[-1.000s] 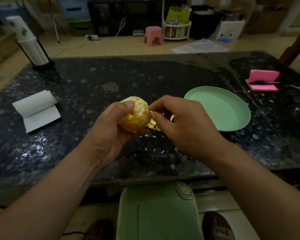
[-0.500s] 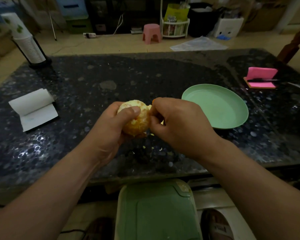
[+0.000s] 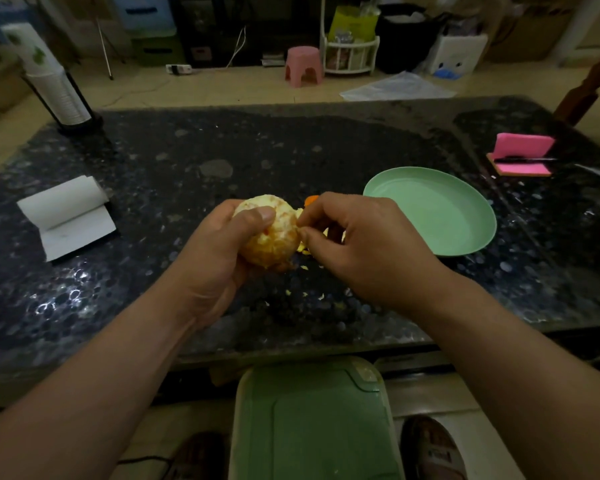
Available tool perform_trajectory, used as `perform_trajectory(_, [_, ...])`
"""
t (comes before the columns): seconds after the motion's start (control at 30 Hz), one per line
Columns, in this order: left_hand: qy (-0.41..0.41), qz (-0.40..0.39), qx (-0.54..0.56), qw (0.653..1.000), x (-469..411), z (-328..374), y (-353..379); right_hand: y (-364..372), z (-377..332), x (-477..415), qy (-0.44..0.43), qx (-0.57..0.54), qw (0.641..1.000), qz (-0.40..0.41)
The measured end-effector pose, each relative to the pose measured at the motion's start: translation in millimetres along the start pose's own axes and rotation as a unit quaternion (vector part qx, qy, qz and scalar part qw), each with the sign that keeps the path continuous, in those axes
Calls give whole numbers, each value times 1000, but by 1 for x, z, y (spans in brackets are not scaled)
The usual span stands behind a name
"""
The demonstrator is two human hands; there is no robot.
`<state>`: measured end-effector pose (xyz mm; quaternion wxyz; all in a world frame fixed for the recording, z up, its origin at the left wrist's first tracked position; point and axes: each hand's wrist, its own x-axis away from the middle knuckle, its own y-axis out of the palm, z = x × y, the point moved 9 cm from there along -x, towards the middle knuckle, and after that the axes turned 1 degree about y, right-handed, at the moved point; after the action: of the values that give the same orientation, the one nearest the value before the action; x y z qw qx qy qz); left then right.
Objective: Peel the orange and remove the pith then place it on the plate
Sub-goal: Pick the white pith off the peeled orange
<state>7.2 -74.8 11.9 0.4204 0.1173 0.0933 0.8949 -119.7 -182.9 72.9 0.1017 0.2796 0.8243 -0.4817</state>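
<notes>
Your left hand (image 3: 219, 254) cups the peeled orange (image 3: 274, 242) left of the plate (image 3: 465, 233), held above the table (image 3: 257, 147) with the thumb laid across its top. Your right hand (image 3: 364, 247), between orange and plate, curls its fingers, thumb and forefinger pinching pith (image 3: 299, 213) on the orange's plate-facing side. The plate's left rim lies near your right knuckles without touching them. Peel scraps (image 3: 303, 295) dot the table left of the plate, toward the near edge. A pink holder (image 3: 522, 154) stands beyond the plate's right; a tissue roll (image 3: 66, 206) lies far left.
</notes>
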Motion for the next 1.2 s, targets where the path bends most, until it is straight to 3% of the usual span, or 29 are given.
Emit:
perform_trajectory(0.13, [3, 1, -51, 999, 2, 0, 3, 2, -11, 0, -47, 98, 994, 8])
perform_trajectory(0.27, [6, 4, -59, 998, 4, 1, 6, 3, -16, 1, -53, 118, 991, 37])
perform_trajectory(0.63, [-3, -24, -10, 1000, 3, -1, 5, -1, -6, 0, -13, 21, 999, 45])
perform_trajectory(1.03, [-45, -25, 115, 992, 9, 3, 7, 4, 20, 3, 95, -116, 989, 19])
perform_trajectory(1.2, [-38, -11, 119, 992, 7, 5, 5, 4, 8, 3, 87, -136, 987, 2])
